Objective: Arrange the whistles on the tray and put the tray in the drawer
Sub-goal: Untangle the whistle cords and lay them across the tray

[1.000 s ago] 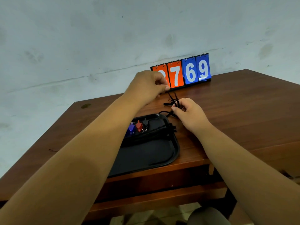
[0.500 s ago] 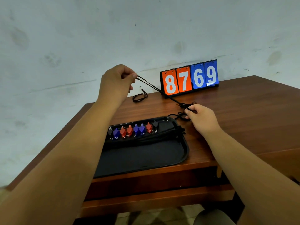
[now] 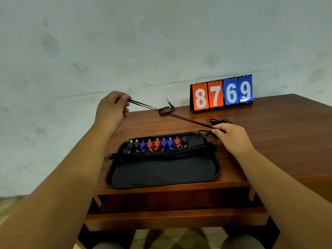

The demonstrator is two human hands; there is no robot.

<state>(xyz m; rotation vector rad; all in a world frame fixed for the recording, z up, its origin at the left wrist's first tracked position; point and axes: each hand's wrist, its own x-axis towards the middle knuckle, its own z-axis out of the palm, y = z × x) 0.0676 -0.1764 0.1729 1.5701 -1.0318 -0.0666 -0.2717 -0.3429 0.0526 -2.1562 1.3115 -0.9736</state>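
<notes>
Head view: left hand (image 3: 115, 108) and right hand (image 3: 229, 136) each pinch an end of a thin black lanyard cord (image 3: 186, 119), taut between them. Along the far side of the black rectangular tray (image 3: 161, 174) sit small red, blue and black plastic whistles (image 3: 157, 144). Judgement: light, limp, tangle-prone; grip near whistle bodies.

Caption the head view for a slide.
Left hand and right hand pull a black lanyard taut beyond the tray of whistles.

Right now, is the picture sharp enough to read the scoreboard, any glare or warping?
Head view: the scoreboard reads 8769 sharply, with a faint sheen low on the last card; wide-angle distortion stretches the forearms near the bottom corners; the whistles look slightly soft.
</notes>
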